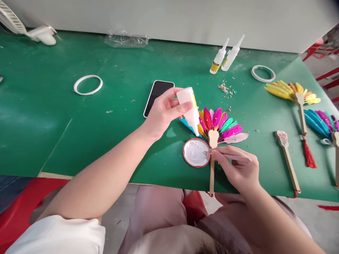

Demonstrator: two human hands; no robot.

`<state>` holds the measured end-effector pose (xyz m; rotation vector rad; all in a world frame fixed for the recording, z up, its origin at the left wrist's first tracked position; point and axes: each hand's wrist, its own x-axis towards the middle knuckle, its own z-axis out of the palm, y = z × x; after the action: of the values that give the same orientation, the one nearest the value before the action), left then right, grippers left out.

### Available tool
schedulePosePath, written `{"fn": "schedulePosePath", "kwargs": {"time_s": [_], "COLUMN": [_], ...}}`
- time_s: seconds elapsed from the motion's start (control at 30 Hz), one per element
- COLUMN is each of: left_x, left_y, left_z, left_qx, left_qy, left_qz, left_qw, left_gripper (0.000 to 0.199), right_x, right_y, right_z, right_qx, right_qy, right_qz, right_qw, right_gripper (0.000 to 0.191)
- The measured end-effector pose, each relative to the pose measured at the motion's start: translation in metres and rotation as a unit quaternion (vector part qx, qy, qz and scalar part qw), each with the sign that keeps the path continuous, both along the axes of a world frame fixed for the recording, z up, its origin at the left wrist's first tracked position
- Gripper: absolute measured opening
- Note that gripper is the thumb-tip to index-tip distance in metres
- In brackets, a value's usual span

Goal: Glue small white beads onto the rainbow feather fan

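Note:
My left hand is closed around a white glue bottle, its nozzle pointing down just above the rim of a small round dish. The white dish has a red rim and holds tiny pale beads. Pinched in my right hand are tweezers, their tip over the dish's right side. Between the hands lies a fan of multicoloured feathers; its wooden handle runs down to the table's front edge, partly behind the tweezers and my fingers.
A phone lies behind my left hand. Two glue bottles stand at the back, near scattered bits. Tape rings lie left and right. On the right are a yellow feather fan, another feather fan and a bare handle.

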<state>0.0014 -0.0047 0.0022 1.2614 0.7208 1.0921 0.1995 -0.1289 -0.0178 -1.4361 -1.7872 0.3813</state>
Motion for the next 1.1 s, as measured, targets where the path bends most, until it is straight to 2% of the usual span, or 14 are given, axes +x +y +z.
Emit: {"fn": "schedulePosePath", "kwargs": {"time_s": [0.23, 0.5, 0.83, 1.03, 1.1], "left_x": [0.0002, -0.0003, -0.0008, -0.0003, -0.0003], "left_y": [-0.0007, -0.0006, -0.0009, -0.001, -0.001], "left_z": [0.0006, -0.0002, -0.0015, -0.0006, -0.0006], "left_qx": [-0.001, -0.002, -0.002, -0.01, -0.009], "left_qy": [0.015, 0.018, 0.024, 0.014, 0.013], "left_qz": [-0.004, -0.003, -0.006, -0.001, -0.001], "left_qw": [1.0, 1.0, 1.0, 1.0, 1.0], "left_gripper": [0.037, 0.037, 0.035, 0.035, 0.035], "right_x": [0.0011, 0.0049, 0.0014, 0.0013, 0.0015], "right_y": [0.0002, -0.0012, -0.0011, -0.0016, -0.0011], "right_z": [0.0017, -0.0016, -0.0021, -0.0014, -0.0015], "right_qx": [-0.083, -0.05, 0.051, 0.055, 0.043], "right_qy": [0.08, 0.063, -0.027, 0.003, 0.0], "right_qz": [-0.092, -0.119, -0.077, -0.006, -0.016], "right_qw": [0.989, 0.99, 0.995, 0.998, 0.999], "right_gripper": [0.014, 0.016, 0.016, 0.012, 0.013]}}
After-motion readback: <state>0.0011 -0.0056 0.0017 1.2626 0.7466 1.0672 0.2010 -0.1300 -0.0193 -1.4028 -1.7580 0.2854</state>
